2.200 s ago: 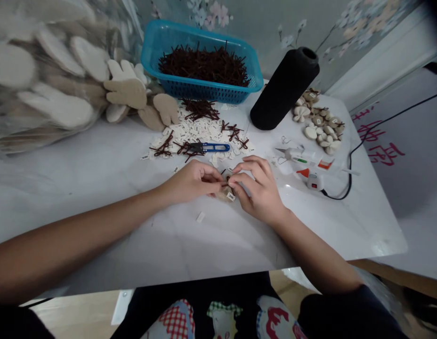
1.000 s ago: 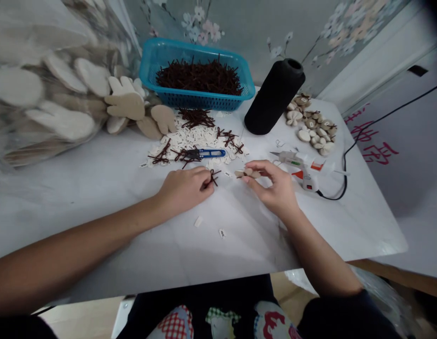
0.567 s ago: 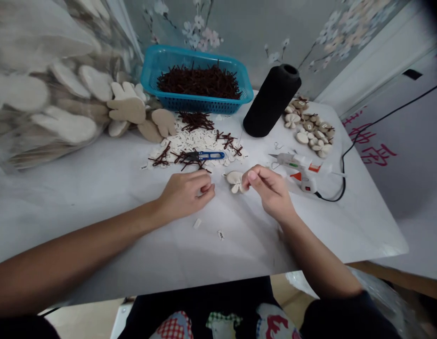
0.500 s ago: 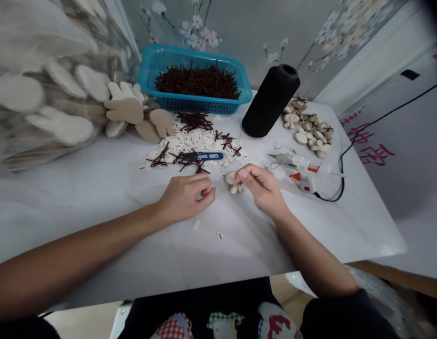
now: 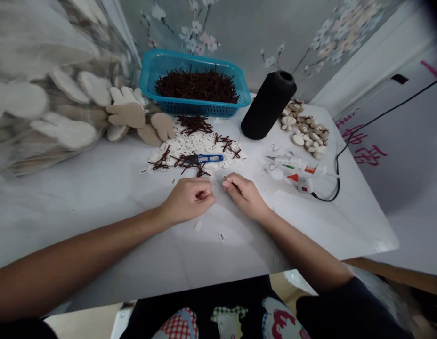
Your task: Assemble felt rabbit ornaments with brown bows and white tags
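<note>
Both my hands rest over the white table, a small gap between them. My left hand [image 5: 188,200] is curled closed, thumb against the fingers; what it holds, if anything, is hidden. My right hand [image 5: 245,194] is closed in a pinch, with its contents too small to make out. Just beyond my hands lie blue-handled thread snips [image 5: 209,158] among dark brown bows [image 5: 195,124] and a heap of small white labels [image 5: 195,140]. Two loose labels lie nearer me, one printed [image 5: 221,236] and one plain side up [image 5: 198,226].
A blue basket [image 5: 195,100] of brown bows stands at the back, beside a black thread cone [image 5: 268,106]. Plastic-wrapped felt pieces [image 5: 66,129] fill the left. At right are a corded glue gun [image 5: 305,182] and a pile of small cream-and-beige pieces [image 5: 308,134].
My right hand has moved left, closer to my left hand. The small cream piece that showed at its fingertips is no longer visible. The view has shifted slightly.
</note>
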A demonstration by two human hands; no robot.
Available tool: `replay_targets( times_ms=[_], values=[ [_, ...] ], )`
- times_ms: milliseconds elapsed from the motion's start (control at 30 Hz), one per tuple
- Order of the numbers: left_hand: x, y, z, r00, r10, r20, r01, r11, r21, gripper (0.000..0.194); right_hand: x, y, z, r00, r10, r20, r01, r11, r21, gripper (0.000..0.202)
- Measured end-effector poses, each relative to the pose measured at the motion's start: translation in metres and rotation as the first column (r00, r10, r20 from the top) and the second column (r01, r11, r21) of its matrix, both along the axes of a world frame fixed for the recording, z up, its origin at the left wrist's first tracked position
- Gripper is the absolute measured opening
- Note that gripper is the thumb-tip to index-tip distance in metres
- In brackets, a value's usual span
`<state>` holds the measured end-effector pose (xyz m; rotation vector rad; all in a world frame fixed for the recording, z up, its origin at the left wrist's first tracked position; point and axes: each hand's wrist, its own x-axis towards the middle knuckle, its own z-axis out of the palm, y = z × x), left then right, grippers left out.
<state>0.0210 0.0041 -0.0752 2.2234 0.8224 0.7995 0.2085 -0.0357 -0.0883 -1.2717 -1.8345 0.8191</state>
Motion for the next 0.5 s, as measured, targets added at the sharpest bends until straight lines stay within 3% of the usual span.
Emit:
replay_targets(
  times_ms=[100,167,233,267,367,500],
  values=[
    [-0.001,-0.001,0.001,0.998,-0.058,0.001,0.058,0.997,0.042,0.027,0.007,-0.004,0.002,0.978,-0.056,-0.200,0.057,0.998,-0.003,0.025],
    [-0.001,-0.002,0.001,0.997,-0.078,-0.020,0.079,0.995,0.059,0.025,0.016,-0.004,0.009,0.972,-0.078,-0.220,0.103,0.989,0.105,0.019],
    [-0.001,-0.003,0.000,0.996,-0.083,-0.044,0.086,0.994,0.068,0.025,0.026,-0.003,0.017,0.999,-0.027,-0.040,0.036,0.971,0.236,0.013],
    [-0.001,-0.003,0.000,0.995,-0.085,-0.054,0.089,0.994,0.069,0.025,0.031,-0.003,0.021,0.995,0.018,0.102,-0.045,0.962,0.268,0.022],
    [0.000,-0.003,-0.001,0.993,-0.100,-0.070,0.104,0.993,0.053,0.025,0.043,-0.002,0.025,0.892,0.106,0.440,-0.227,0.946,0.233,0.042],
    [0.000,-0.001,-0.001,0.994,-0.098,-0.054,0.099,0.995,0.025,0.027,0.047,-0.001,0.019,0.844,0.101,0.527,-0.248,0.945,0.215,0.041]
  ],
)
